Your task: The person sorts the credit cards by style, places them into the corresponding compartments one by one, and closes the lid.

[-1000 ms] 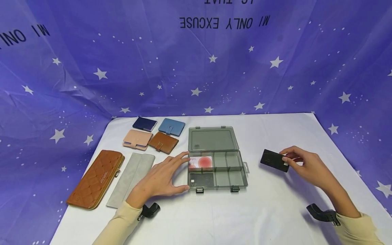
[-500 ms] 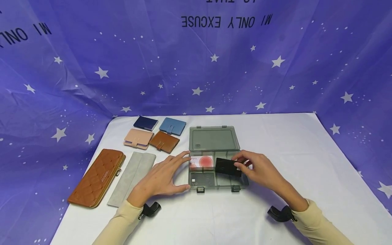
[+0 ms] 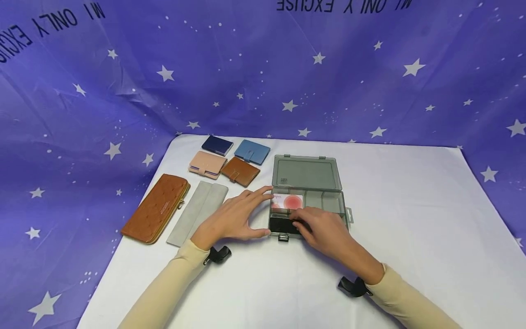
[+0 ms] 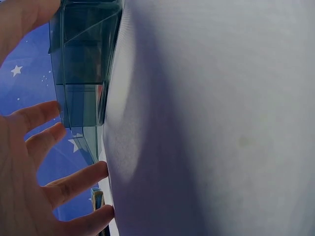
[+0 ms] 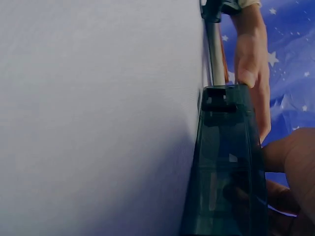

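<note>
A translucent grey-green compartment box lies on the white cloth, its lid folded back. My right hand reaches over the box's front and pinches a black card at the near-left compartment, covering the card's right end. Through the box's side wall in the right wrist view, the fingertips show dimly inside. A white-and-red card lies in the far-left compartment. At the box's left side, my left hand is spread, thumb at the near corner and index finger toward the back. The thumb and fingertips touch the box wall in the left wrist view.
Left of the box lie a grey folding wallet and a brown quilted zip wallet. Behind them sit small card holders: navy, blue, pink and brown. A purple starry cloth hangs behind the table.
My right hand has carried the black card leftward from the right of the box into the near-left compartment. The left hand stays at the box's left side. The head view has shifted.
</note>
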Demonstrator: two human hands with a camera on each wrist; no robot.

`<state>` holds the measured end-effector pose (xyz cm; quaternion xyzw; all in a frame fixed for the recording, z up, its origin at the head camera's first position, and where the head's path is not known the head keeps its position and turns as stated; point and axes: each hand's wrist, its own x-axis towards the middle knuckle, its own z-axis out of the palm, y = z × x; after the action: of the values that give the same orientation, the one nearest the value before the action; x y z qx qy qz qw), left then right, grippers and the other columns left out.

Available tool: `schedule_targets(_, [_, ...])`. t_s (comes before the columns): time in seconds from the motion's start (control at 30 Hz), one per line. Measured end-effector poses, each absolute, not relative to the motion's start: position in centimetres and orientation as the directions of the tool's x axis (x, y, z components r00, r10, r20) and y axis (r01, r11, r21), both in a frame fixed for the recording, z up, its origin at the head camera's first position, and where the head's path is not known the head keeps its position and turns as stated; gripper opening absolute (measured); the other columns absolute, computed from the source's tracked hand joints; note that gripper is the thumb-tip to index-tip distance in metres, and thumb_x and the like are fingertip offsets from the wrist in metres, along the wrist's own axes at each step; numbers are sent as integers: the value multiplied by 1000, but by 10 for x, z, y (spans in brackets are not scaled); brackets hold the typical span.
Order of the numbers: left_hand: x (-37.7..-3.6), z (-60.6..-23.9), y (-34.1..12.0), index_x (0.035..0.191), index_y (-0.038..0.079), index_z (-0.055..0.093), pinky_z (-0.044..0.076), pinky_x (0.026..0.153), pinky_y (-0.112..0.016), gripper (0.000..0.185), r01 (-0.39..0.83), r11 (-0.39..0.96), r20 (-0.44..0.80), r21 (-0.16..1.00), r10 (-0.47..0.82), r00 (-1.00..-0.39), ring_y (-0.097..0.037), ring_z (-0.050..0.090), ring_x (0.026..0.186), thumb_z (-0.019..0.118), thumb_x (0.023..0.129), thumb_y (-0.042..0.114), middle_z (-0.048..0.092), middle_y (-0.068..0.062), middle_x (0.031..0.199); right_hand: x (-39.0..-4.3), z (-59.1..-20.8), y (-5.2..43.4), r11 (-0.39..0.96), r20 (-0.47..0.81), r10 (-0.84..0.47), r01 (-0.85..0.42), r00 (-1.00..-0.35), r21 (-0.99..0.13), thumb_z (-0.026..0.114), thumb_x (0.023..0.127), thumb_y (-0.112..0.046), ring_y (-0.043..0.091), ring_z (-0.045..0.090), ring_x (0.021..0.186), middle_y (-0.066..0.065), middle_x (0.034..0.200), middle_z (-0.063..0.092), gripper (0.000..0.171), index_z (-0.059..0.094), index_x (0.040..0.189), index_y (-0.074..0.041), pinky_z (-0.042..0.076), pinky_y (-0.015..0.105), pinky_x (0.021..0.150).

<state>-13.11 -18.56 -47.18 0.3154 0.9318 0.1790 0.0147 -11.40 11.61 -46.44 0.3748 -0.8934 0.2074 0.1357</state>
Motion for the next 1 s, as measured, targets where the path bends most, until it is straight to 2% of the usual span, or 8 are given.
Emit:
schedule_targets(0.17, [-138,-466,-184,166,28,42,56,92,-54,96,587,734,88,340,597,-797,-24,50,144,67,89,77,21,15,178,-114,-463,115,685,446,-617,-722,-648,-101,84,96,-27,16,69,72,-2,93,73,16,83,111,-22,52,34,50])
schedule_targets(0.37, [-132,-469,-184,167,27,41,56,93,-52,97,572,743,63,347,590,-805,-23,50,144,69,88,76,19,16,178,-102,-465,113,727,390,-642,-686,-660,38,77,100,-42,22,74,83,4,103,77,30,84,121,-22,57,36,53])
schedule_targets(0.57, [-128,-469,-182,167,26,41,57,90,-52,97,572,736,74,361,589,-805,-23,51,143,70,89,75,21,14,178,-92,-466,110,756,328,-630,-652,-704,53,70,103,-46,28,75,93,10,107,77,36,82,124,-20,61,40,59])
schedule_targets(0.73, [-126,-467,-181,167,25,42,57,90,-52,97,575,733,81,363,590,-803,-24,51,143,73,88,73,24,13,178,-86,-468,108,761,310,-628,-647,-713,55,68,105,-44,28,72,93,12,108,71,33,81,125,-20,59,37,59])
schedule_targets(0.9, [-126,-465,-180,167,26,41,57,90,-52,97,571,739,61,359,591,-804,-24,51,144,72,88,73,22,13,178,-84,-470,107,765,285,-630,-640,-722,72,63,107,-49,29,70,100,11,115,68,37,81,127,-23,59,36,62])
schedule_targets(1.0, [-128,-461,-180,168,27,39,56,94,-55,98,558,738,15,379,598,-802,-25,48,149,72,89,74,21,14,179,-86,-464,109,753,264,-637,-657,-724,14,60,109,-48,26,69,101,8,119,67,37,82,126,-23,59,36,63])
